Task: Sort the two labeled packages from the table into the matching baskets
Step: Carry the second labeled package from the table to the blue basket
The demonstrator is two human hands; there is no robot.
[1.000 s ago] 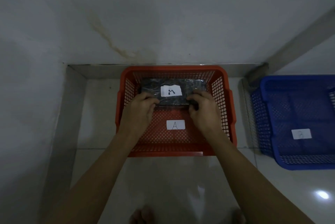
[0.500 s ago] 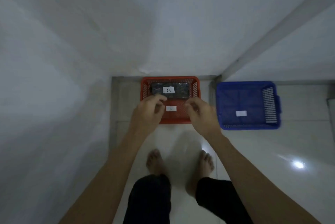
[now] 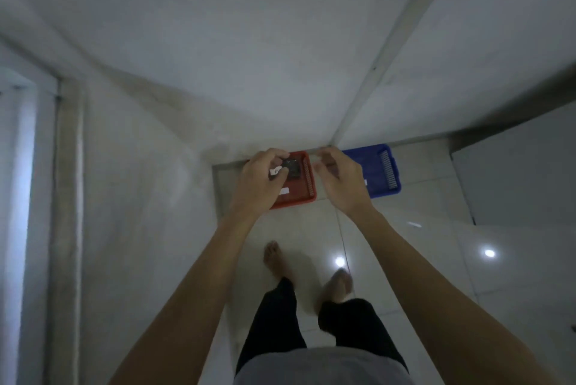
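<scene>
One dark package (image 3: 292,169) lay in the red basket (image 3: 300,200) on the floor, toward the basket's far end; we noted a white label on its top, mostly hidden behind the left hand, and could not read the letter. A second white label (image 3: 285,191) sat on the basket's floor, nearer to us than the package; its marking was also too small to read. The red basket stood against the base of the wall, in a corner of the tiled floor (image 3: 405,260).

We recorded the left hand (image 3: 260,180) raised in front of the basket, fingers curled loosely, thumb and forefinger close to each other but with nothing between them; it overlapped the package only in line of sight, well above it. The right hand (image 3: 341,180) hung beside it, apart from the left, fingers half bent and slightly blurred, holding nothing.

Just right of the red basket stood a blue basket (image 3: 385,179), its near side partly covered by the right hand. A white label (image 3: 364,182) showed on its floor. We saw no package inside the visible part.

Two bare feet (image 3: 276,260) were on the tiles below the hands, one ahead of the other, with dark trousers (image 3: 274,316) above them. Two bright light reflections (image 3: 489,253) marked the glossy floor. A pale wall (image 3: 280,57) rose behind both baskets.
</scene>
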